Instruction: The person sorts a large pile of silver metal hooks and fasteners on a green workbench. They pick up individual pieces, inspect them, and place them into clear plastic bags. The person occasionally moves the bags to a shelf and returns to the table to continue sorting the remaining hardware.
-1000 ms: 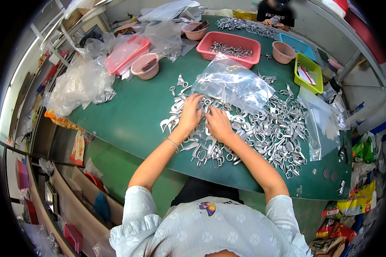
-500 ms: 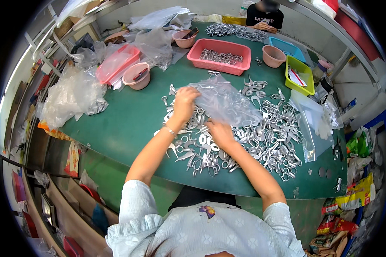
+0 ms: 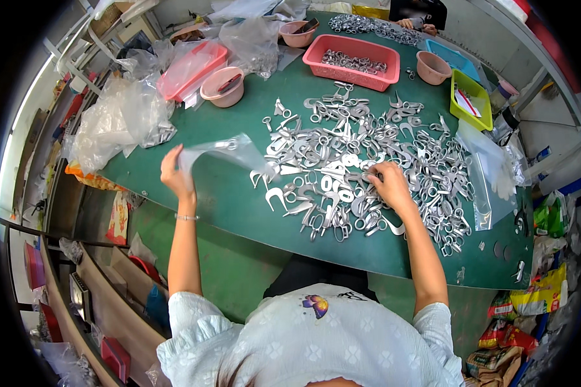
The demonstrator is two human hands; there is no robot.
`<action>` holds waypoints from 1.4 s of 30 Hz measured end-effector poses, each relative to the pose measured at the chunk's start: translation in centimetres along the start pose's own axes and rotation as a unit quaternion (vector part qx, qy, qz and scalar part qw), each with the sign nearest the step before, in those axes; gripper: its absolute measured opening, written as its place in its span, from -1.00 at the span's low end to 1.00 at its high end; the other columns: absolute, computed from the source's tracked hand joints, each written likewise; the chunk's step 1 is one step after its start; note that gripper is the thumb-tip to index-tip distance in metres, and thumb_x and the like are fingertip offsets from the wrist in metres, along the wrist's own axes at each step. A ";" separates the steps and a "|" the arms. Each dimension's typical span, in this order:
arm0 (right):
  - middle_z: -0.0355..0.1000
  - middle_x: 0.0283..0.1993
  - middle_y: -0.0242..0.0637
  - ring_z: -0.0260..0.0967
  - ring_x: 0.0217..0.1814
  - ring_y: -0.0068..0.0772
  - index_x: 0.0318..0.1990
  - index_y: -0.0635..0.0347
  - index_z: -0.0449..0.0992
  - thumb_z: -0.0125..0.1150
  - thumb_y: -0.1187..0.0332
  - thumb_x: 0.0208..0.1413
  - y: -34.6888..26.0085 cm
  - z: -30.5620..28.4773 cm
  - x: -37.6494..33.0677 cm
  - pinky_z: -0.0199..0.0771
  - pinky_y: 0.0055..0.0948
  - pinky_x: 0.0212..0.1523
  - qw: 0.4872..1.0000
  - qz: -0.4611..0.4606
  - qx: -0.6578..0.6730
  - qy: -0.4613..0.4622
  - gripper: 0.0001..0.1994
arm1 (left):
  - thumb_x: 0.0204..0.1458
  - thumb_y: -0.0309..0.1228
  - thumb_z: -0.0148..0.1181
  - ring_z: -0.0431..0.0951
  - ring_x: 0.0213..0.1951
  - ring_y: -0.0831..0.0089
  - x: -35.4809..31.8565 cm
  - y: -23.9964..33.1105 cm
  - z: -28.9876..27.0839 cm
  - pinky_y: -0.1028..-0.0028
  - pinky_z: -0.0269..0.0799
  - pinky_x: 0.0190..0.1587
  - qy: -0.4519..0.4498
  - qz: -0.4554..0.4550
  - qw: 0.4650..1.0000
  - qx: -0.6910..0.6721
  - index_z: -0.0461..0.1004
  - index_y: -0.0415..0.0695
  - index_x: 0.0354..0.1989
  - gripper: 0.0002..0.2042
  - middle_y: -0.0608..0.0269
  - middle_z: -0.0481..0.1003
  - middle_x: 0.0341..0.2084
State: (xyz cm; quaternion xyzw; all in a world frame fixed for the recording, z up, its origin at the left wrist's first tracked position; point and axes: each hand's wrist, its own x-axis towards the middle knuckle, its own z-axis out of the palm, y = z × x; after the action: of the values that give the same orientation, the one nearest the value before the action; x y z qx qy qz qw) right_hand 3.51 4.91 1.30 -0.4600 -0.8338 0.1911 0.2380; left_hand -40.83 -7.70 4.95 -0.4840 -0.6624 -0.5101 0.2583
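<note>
left hand (image 3: pixel 177 171) seemingly pinching plastic bag (image 3: pixel 241 149) — room toward front table edge (image 3: pixel 239 233)

On the bench (image 3: pixel 221 205) we see crumpled clear bags (image 3: pixel 113 122) at the left, a pale pink bowl (image 3: pixel 224 100) holding a dark object (image 3: pixel 230 82), and, toward the right, a lime-green basket (image 3: pixel 476 120) beside a blue tray (image 3: pixel 452 55). Beyond the far end we notice another person (image 3: pixel 423 9). At lower right we spot a yellow package (image 3: pixel 543 293).

Co-worker (image 3: pixel 434 10): beyond pink basket (image 3: pixel 348 76), head cut off
Right hand (image 3: pixel 391 184): this side of basket, hold unclear
</note>
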 end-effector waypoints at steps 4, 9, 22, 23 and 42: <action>0.39 -0.23 -0.21 0.25 -0.11 -0.15 -0.29 0.23 0.50 0.23 0.43 -0.14 -1.8 0.4 0.2 0.24 -0.30 -0.07 0.999 -0.042 0.020 -0.010 -0.80 | -0.27 -0.71 -0.04 0.47 -0.13 0.19 -5.3 -1.2 -2.7 0.34 0.30 -0.01 -0.101 -0.077 0.990 -0.061 0.51 -0.19 -0.28 -0.67 0.12 0.51 -0.26; 0.36 -0.26 -0.26 0.21 -0.07 -0.22 -0.31 0.18 0.50 0.26 0.41 -0.18 -2.1 2.5 1.1 0.15 -0.25 -0.10 0.991 -0.060 -0.110 -0.044 -0.80 | -0.37 -0.79 -0.19 0.26 0.12 0.15 -8.5 0.5 -6.5 0.20 0.04 0.20 -0.265 -0.090 0.959 -0.048 0.40 -0.16 -0.10 -0.45 0.11 0.36 -0.03; 0.33 -0.14 -0.22 0.21 -0.05 -0.18 -0.18 0.21 0.46 0.23 0.39 -0.13 -10.2 6.2 0.5 0.18 -0.28 -0.01 0.981 -0.155 0.077 -0.090 -0.71 | -0.23 -0.56 0.19 0.01 0.20 -0.03 -11.2 8.1 -7.0 -0.15 -0.13 0.18 -0.512 -0.037 0.851 0.107 0.18 -0.20 0.11 -0.39 -0.03 0.09 0.13; 0.32 -0.14 -0.23 0.19 -0.04 -0.19 -0.18 0.20 0.46 0.23 0.39 -0.13 -10.2 6.4 0.5 0.16 -0.28 -0.01 0.981 -0.154 0.045 -0.106 -0.71 | -0.27 -0.59 0.17 0.02 0.19 -0.02 -11.2 7.7 -7.1 -0.17 -0.12 0.17 -0.518 -0.030 0.849 0.096 0.18 -0.22 0.10 -0.38 -0.04 0.08 0.11; 0.40 -0.54 -0.12 0.38 -0.46 -0.08 -0.49 0.26 0.40 0.25 0.25 -0.10 -14.2 6.2 -9.3 0.35 -0.22 -0.43 0.994 -0.028 -0.087 -0.067 -0.76 | -0.40 -0.54 0.39 0.47 -0.47 0.22 -13.0 7.6 -8.5 0.40 0.38 -0.36 -0.344 -0.233 0.905 -0.094 0.44 -0.29 -0.64 -0.81 0.09 0.46 -0.59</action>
State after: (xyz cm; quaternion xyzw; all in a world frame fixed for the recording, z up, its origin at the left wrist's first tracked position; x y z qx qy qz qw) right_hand -5.27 -10.86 1.84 -0.4415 -0.8738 0.1416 0.1464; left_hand -30.04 -20.38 0.29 -0.4836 -0.7530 -0.4173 -0.1582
